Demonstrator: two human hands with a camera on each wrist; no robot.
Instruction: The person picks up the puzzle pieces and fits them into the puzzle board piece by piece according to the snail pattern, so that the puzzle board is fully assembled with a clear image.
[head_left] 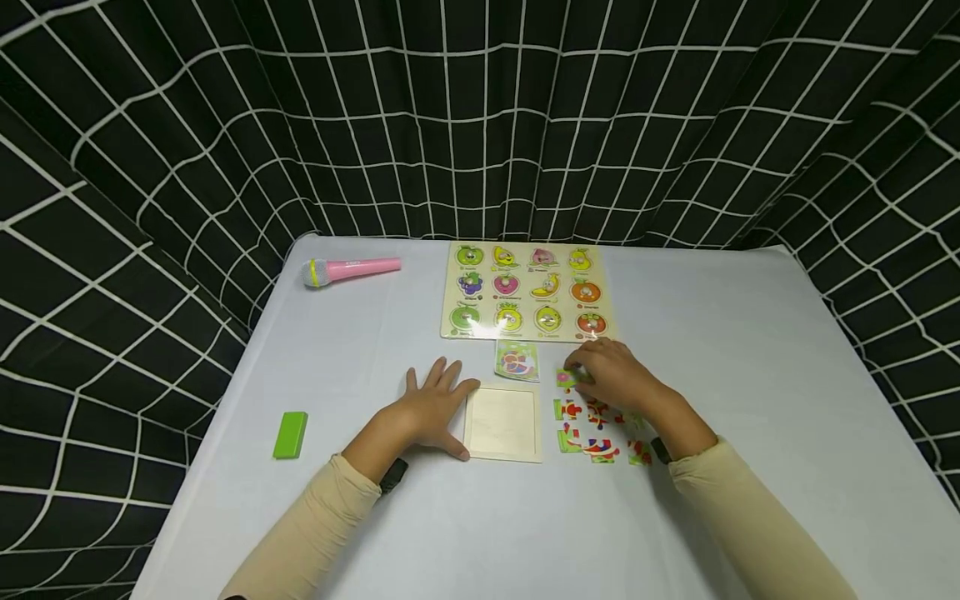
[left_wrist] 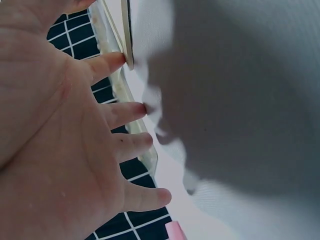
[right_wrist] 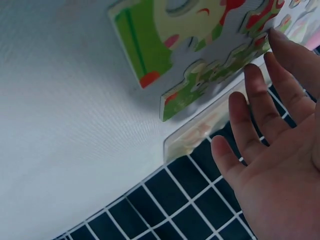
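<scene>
A square wooden puzzle frame (head_left: 503,422) lies flat on the table. My left hand (head_left: 429,410) is spread at its left side, thumb and index finger touching the rim; in the left wrist view the fingers (left_wrist: 127,115) are straight and apart. Colourful jigsaw pieces (head_left: 600,450) lie loose to the right of the frame. Over their far edge my right hand (head_left: 618,377) bends its thumb and index finger around a green-and-pink jigsaw piece (head_left: 564,378), seeming to pinch it. The right wrist view shows thumb and index tips at a piece's edge, beside other pieces (right_wrist: 187,87).
A small picture card (head_left: 517,361) lies just beyond the frame. Behind it is a fruit peg board (head_left: 528,292). A pink toy microphone (head_left: 363,267) lies at the back left, and a green block (head_left: 290,435) at the left. Black gridded cloth (head_left: 495,117) surrounds the white table.
</scene>
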